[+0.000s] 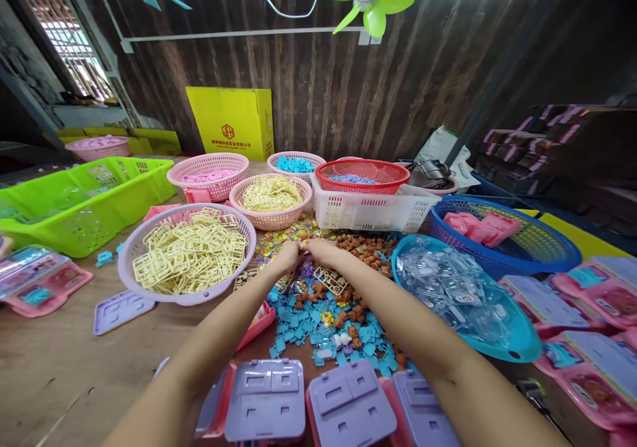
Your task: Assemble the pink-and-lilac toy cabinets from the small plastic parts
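Both hands, left hand (288, 256) and right hand (321, 251), meet over the heap of small multicoloured plastic pieces (298, 231), fingers apparently pinching one; a light, fingertip-only grip seems best.

Loose parts (323, 314) lie mid-frame on the desk (60, 361); baskets (271, 201) behind them, lidded cases (266, 400) along the bottom edge.

Your hands, left hand (288, 256) and right hand (321, 251), meet over loose parts pile (328, 301); no bare table there. Left flank blocked by lilac basket (149, 235), touching pile edge. Right flank blocked by blue tray (517, 347), blue basket (557, 251) behind it. Ahead: white crate (373, 215) and pink basket (271, 218) wall off far side. Near edge: lilac cases (269, 400) in row. Free room: bare table (64, 361) at your near left, between lilac basket and cases.
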